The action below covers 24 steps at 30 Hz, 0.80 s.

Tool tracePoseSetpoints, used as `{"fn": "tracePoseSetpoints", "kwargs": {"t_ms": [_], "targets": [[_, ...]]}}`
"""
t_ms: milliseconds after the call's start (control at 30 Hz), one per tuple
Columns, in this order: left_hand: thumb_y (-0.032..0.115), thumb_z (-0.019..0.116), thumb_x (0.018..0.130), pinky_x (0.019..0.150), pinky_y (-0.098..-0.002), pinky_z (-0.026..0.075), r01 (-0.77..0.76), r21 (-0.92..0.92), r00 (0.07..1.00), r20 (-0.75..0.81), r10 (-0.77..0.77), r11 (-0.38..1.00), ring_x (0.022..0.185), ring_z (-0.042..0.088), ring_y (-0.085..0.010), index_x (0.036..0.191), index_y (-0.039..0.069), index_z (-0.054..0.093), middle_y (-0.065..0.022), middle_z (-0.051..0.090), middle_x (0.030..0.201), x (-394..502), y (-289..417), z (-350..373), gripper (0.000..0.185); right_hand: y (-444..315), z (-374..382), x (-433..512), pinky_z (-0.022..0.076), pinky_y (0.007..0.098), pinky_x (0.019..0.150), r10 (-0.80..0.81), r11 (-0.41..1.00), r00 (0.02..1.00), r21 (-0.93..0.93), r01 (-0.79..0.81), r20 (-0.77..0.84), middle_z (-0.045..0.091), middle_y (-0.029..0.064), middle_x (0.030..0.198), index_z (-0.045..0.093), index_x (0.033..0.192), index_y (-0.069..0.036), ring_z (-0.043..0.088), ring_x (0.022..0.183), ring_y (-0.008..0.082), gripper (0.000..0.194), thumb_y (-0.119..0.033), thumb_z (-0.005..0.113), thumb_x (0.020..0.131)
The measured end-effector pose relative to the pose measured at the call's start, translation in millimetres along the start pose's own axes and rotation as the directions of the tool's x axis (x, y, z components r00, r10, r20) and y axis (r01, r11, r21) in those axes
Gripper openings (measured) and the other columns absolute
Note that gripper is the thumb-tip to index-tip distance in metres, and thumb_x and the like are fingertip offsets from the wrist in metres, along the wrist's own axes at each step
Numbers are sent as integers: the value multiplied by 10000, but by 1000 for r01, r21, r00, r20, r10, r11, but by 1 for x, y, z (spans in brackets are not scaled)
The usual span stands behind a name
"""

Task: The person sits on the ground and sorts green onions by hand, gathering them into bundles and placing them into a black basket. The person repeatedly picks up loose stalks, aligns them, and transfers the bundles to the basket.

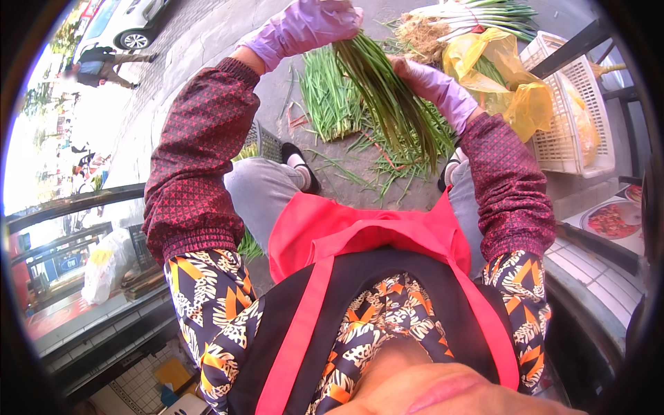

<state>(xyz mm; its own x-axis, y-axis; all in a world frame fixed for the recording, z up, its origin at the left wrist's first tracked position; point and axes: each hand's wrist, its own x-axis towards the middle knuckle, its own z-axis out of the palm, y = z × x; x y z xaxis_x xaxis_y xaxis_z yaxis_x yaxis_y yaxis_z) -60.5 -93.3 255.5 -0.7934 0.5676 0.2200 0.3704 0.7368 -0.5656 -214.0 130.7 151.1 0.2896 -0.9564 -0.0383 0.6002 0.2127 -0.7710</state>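
Note:
In its thin purple glove, my left hand grips a bunch of garlic chives by one end. The long green blades hang slanting down to the right over the pavement. My right hand, gloved the same way, is against the right side of this bunch; its fingers are partly hidden, so I cannot tell whether they close on it. Beneath and left of the held bunch lies a neat pile of cut chives. Loose chive blades are scattered on the ground between my feet.
Spring onions with roots lie at the top right. Near them are a yellow plastic bag and a white plastic crate. A grey basket stands by my left leg. A person and a white car are farther off.

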Motion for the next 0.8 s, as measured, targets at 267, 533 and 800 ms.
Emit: {"fn": "tracePoseSetpoints", "kwargs": {"t_ms": [267, 533, 800], "targets": [[212, 555, 841, 1092, -522, 321, 267, 69, 963, 27, -269, 961, 1060, 588, -212, 1061, 173, 581, 14, 603, 906, -11, 15, 74, 225, 53, 56, 9, 534, 368, 913, 51, 987, 992, 160, -31, -120, 637, 235, 1123, 324, 1448, -36, 641, 1059, 276, 753, -264, 712, 845], [154, 576, 843, 1041, -518, 364, 561, 10, 795, -284, -535, 828, 1072, 595, -274, 1148, 122, 591, -63, 640, 1039, -11, 33, 129, 307, 61, 30, 10, 484, 218, 588, 159, 975, 936, 197, -100, -313, 514, -34, 750, 526, 1288, 11, 523, 618, 50, 447, -142, 641, 885], [776, 513, 784, 1153, -581, 82, -445, -203, -67, 979, -194, -872, 1460, 42, -407, 1545, 260, 11, -293, 26, 1561, -38, 170, 195, 1048, 52, -56, 13, 491, 261, 501, -487, 828, 274, -538, -159, -829, 651, 62, 667, 624, 917, 3, 591, 516, 125, 216, -102, 706, 747]]}}
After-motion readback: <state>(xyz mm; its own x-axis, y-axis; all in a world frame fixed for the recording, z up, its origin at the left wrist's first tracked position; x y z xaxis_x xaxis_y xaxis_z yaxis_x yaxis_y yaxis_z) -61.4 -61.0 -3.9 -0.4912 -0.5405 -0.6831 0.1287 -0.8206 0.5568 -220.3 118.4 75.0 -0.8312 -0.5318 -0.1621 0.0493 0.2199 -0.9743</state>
